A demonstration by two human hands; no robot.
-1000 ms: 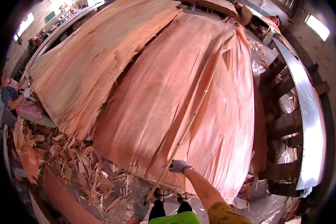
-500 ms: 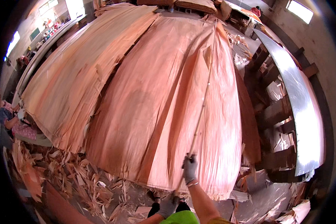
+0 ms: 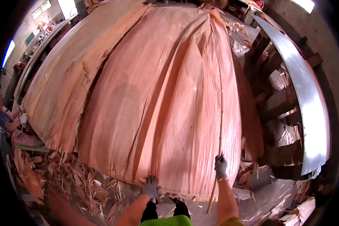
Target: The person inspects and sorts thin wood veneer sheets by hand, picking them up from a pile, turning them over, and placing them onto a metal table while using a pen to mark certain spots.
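Observation:
A large reddish wood veneer sheet (image 3: 120,101) lies before me, with long raised folds running away from me on its right half. My right hand (image 3: 220,167), in a grey glove, is closed round a long thin stick (image 3: 221,113). The stick lies along the sheet's right part, its near end sticking out past the front edge. My left hand (image 3: 151,187), also gloved, rests at the sheet's near edge, fingers stretched forward and thumb apart. Whether its fingertips pinch any veneer is too small to see.
Left stands another veneer pile (image 3: 75,75), with a seated person (image 3: 17,126) wearing gloves at its near corner. Veneer scraps (image 3: 79,184) litter the floor. To the right, a long shiny metal sheet (image 3: 301,94) lies on dark block supports (image 3: 277,101).
My left hand has let go of the stick and moved left to the sheet's near edge. My right hand has carried the stick to the right. The view has shifted slightly.

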